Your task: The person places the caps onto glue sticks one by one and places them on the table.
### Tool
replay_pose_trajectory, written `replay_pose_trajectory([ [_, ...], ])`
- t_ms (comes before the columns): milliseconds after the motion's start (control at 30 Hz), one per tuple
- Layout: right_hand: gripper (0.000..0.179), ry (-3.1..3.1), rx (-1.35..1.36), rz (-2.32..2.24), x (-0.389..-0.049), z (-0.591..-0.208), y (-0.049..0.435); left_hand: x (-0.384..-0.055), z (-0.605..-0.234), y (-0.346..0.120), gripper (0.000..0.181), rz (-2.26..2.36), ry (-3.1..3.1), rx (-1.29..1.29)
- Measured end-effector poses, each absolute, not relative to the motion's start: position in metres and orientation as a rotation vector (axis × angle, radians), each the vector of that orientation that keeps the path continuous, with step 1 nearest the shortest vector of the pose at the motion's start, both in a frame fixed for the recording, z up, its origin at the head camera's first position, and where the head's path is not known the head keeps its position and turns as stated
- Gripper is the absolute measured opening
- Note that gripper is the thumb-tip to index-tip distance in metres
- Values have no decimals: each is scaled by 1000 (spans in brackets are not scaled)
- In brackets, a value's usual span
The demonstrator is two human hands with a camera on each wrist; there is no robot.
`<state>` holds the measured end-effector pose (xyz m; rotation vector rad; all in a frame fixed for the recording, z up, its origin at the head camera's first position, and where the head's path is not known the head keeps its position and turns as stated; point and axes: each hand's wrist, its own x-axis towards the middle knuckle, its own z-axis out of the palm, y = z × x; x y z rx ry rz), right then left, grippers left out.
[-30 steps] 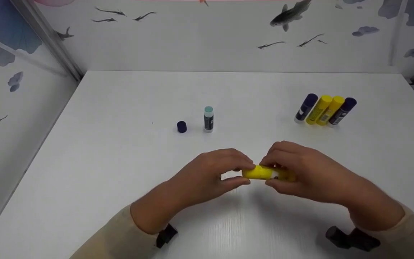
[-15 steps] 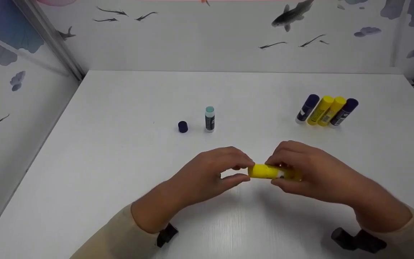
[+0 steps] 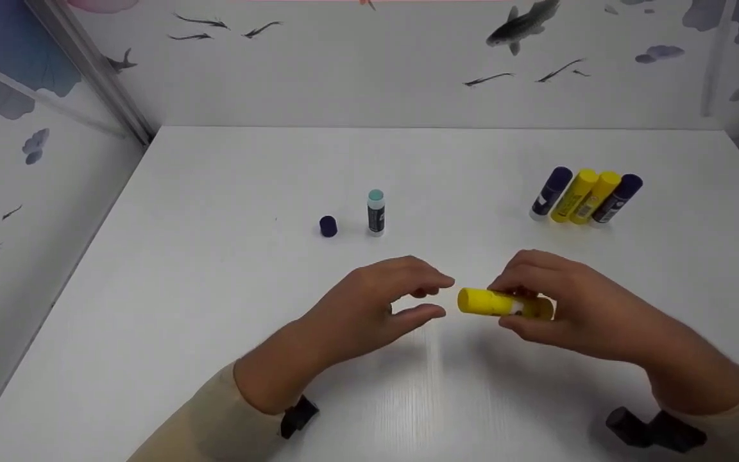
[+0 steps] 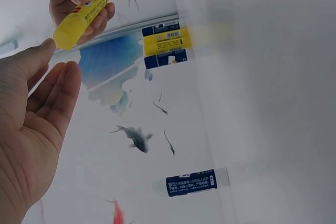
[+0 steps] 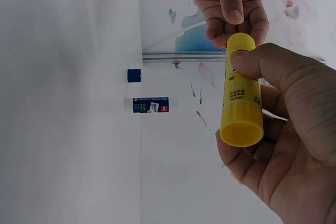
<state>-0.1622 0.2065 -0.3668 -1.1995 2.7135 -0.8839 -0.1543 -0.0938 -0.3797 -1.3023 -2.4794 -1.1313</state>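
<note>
My right hand (image 3: 571, 311) pinches a yellow glue stick (image 3: 484, 301) between thumb and fingers, holding it sideways above the table. Its yellow end points left; in the right wrist view the glue stick (image 5: 242, 95) shows printed text and a hollow round end toward the camera. Just left of it, my left hand (image 3: 369, 308) holds nothing, thumb and fingers spread apart with a small gap to the stick. Farther back stands an uncapped navy glue stick (image 3: 376, 218), its pale green top showing. Its navy cap (image 3: 328, 226) sits to the left.
At the back right, two navy and two yellow glue sticks (image 3: 575, 197) stand side by side in a row. The white table (image 3: 215, 269) meets panels printed with fish along its back and left. Black wrist devices (image 3: 655, 430) sit by the sleeves.
The left hand's fingers have come off the yellow glue stick and spread wider. The right hand has drawn the stick to the right. The other glue sticks stay in place.
</note>
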Motion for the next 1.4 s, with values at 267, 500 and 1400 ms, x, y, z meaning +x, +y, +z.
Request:
replay_pose_trajectory([
  [267,43,2722,-1125,-911,-161,-369,215,-159,-376,-105,33,-1098,-2446,-1232],
  [500,45,2743,-1116,-945,-162,-371,225,-164,-372,-113,35,-1108,-2406,-1186],
  [1400,49,2902,-963,-1152,-176,-380,265,-189,-372,-139,40,-1292,-2363,-1018],
])
